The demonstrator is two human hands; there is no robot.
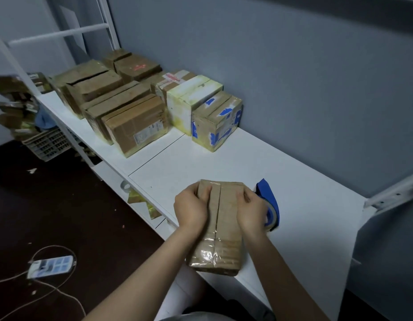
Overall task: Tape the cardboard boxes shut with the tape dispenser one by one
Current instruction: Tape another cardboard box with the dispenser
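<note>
A small cardboard box (220, 230) lies on the white table (305, 205) right in front of me, its two top flaps meeting along a centre seam, with clear tape across its near end. My left hand (190, 208) grips the box's left flap and side, fingers curled over the top. My right hand (250, 210) grips the right flap and side the same way. The blue tape dispenser (270, 202) with its roll stands on the table just right of the box, partly hidden behind my right hand.
Several cardboard boxes (133, 126) stand grouped along the table's far left, one with blue tape patches (218, 119). A plastic crate (48, 144) and scraps sit on the dark floor at left, beside a phone (50, 266) on a cable. A grey wall runs behind the table.
</note>
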